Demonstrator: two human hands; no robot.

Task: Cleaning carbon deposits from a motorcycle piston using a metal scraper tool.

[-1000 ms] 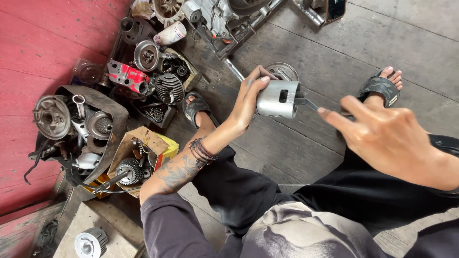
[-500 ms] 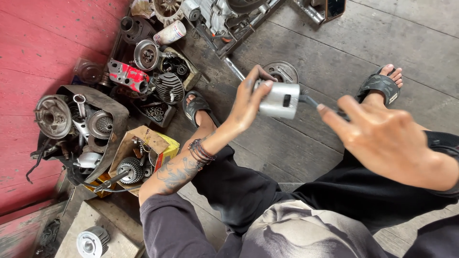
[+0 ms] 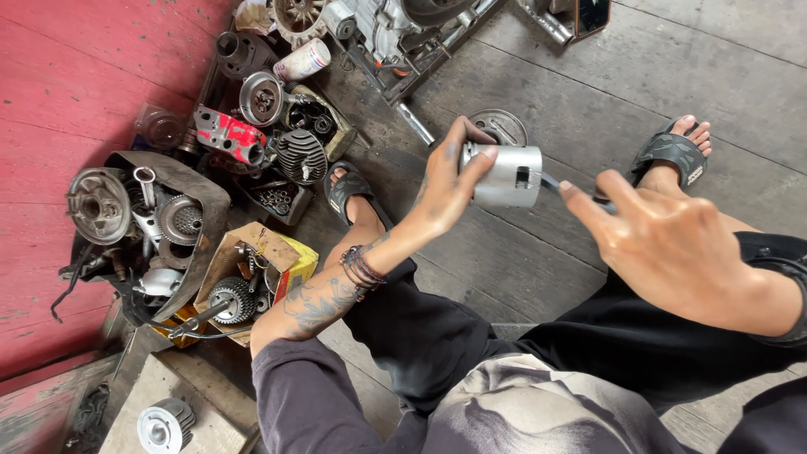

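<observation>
The piston (image 3: 503, 175), a short silver metal cylinder with a dark pin hole in its skirt, is held in the air above the plank floor (image 3: 588, 76), between the person's knees. It looks rigid and solid for its size, likely moderately heavy, with a smooth machined wall that could slip in greasy fingers; the skirt is the safest place to grip, and the crown and ring end would mark if dropped on hard metal. The left hand (image 3: 444, 187) wraps it from the near side, fingers (image 3: 477, 161) curled closed over its top edge and thumb behind. The right hand (image 3: 664, 244) pinches a thin dark tool (image 3: 551, 182), whose tip meets the piston's open end; its kind cannot be told. Just beyond the piston a round metal disc (image 3: 503, 126) lies on the floor. Both feet wear black sandals (image 3: 672, 151). Well to the left, against the red wall (image 3: 84, 76), sit a finned cylinder (image 3: 301, 155), a red engine part (image 3: 229, 134) and a cardboard box (image 3: 269, 261) with gears.
</observation>
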